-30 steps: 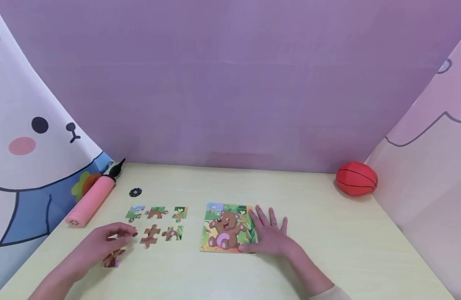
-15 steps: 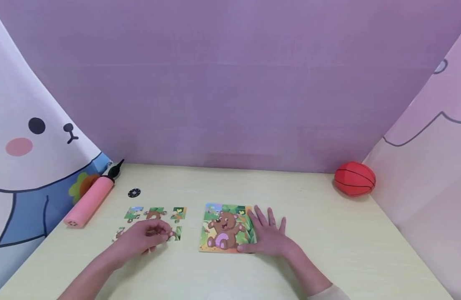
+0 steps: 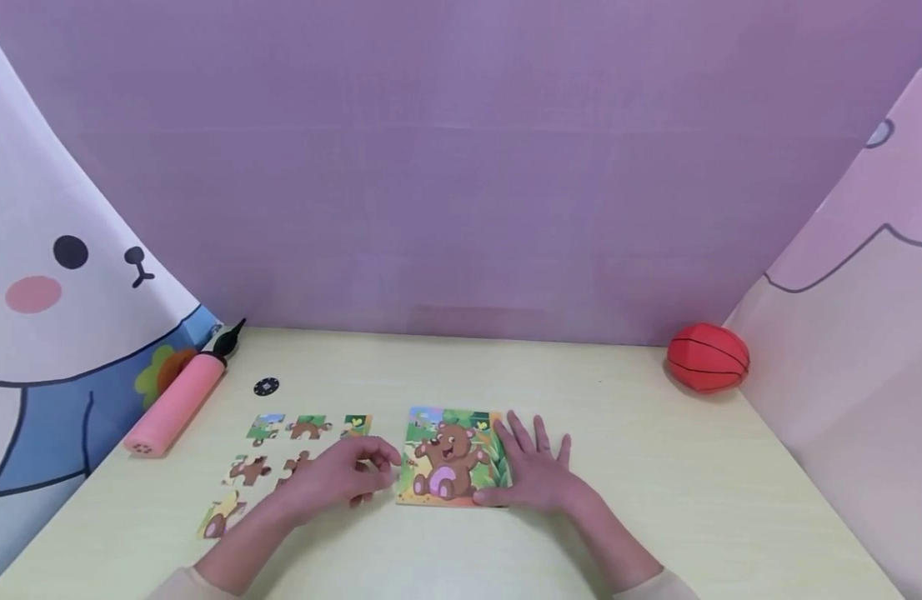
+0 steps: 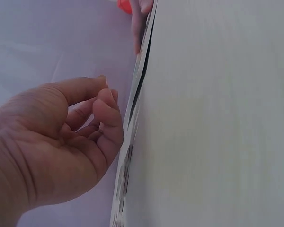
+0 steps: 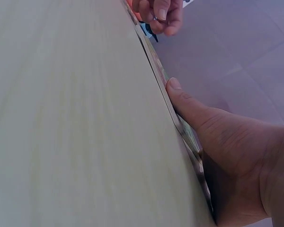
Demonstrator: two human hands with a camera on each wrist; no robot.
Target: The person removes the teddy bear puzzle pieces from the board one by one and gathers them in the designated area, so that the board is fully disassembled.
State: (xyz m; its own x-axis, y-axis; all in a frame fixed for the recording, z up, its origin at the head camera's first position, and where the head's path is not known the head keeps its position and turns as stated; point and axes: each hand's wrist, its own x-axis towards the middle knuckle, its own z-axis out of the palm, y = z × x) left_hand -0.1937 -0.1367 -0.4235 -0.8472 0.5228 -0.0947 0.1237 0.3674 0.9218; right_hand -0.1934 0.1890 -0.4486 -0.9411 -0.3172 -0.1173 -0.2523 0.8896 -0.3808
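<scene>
A square board (image 3: 448,457) with a brown bear picture lies flat on the table. My right hand (image 3: 533,467) rests on its right side, fingers spread, thumb at the lower right corner. In the head view, my left hand (image 3: 346,477) hovers just left of the board, fingers loosely curled. The left wrist view shows nothing between its fingertips. Loose jigsaw pieces lie left of the board, among them a blue-sky piece (image 3: 265,427), a bear-head piece (image 3: 308,427) and a brown piece (image 3: 248,471). A yellow-and-brown piece (image 3: 222,515) lies nearest me. My left hand covers part of this group.
A pink hand pump (image 3: 177,403) with a black nozzle lies along the left edge of the table (image 3: 626,450). A small black disc (image 3: 267,387) is behind the pieces. At the back right sits a red ball (image 3: 708,358) with black lines. Printed cloth walls enclose the table.
My left hand has moved right across the pieces to the board's left edge. The brown piece at its fingertips a second ago now lies among the others. My right hand stays put.
</scene>
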